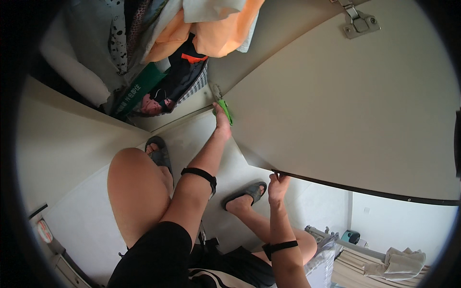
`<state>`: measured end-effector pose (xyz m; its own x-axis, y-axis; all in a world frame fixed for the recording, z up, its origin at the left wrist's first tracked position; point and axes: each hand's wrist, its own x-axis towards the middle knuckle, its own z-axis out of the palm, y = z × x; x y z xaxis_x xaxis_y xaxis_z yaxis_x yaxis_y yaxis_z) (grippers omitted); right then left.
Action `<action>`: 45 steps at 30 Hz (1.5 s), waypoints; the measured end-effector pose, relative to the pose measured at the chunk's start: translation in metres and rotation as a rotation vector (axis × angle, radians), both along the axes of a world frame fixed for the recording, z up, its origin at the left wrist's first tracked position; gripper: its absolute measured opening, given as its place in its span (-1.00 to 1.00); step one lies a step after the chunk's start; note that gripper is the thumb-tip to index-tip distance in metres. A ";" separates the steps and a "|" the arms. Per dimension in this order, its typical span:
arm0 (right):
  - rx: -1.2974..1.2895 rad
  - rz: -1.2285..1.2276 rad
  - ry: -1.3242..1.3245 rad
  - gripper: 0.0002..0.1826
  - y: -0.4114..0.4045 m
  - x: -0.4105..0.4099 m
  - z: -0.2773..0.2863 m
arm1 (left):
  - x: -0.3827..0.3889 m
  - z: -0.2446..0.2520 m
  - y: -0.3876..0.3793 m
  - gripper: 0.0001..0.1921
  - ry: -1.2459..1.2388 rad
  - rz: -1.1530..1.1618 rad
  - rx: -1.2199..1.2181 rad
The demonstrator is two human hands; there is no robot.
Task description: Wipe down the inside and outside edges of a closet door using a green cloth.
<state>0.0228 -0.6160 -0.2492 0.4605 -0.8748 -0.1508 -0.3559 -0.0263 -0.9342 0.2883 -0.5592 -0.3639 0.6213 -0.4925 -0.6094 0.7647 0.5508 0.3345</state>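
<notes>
My left hand holds a bright green cloth-like item at the lower inner corner of a wardrobe door. Just above it is a metal hinge. The fingers partly hide the item, so its exact kind is unclear. My right hand grips the dark edge strip of the same door, its fingertips behind the edge. The door stands swung out to the right. Another metal hinge is fixed at its upper part.
Clothes hang inside the wardrobe above a checked bag and a green package bearing writing. A second door panel stands at left. My slippered feet rest on the pale floor. A rail with draped cloth is at lower right.
</notes>
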 end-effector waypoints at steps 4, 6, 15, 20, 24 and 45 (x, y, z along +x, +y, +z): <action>-0.100 0.062 -0.119 -0.33 -0.002 0.000 -0.017 | -0.009 0.000 0.002 0.04 -0.036 -0.085 0.181; -0.083 0.072 -0.146 -0.33 0.007 0.012 -0.021 | -0.037 -0.027 -0.004 0.00 -0.063 -0.066 0.230; -0.085 0.065 -0.099 -0.30 -0.011 0.004 -0.017 | -0.207 -0.031 -0.053 -0.12 0.207 -0.165 -0.031; 0.024 0.060 -0.112 -0.31 0.012 0.025 -0.006 | -0.083 -0.037 -0.032 -0.03 0.192 0.098 -0.087; -0.081 0.058 -0.099 -0.32 0.006 0.013 -0.008 | -0.029 -0.002 -0.030 -0.03 -0.052 0.184 -0.085; -0.177 0.043 -0.007 -0.34 -0.005 0.001 -0.018 | -0.046 0.095 -0.035 -0.01 -0.512 0.167 0.373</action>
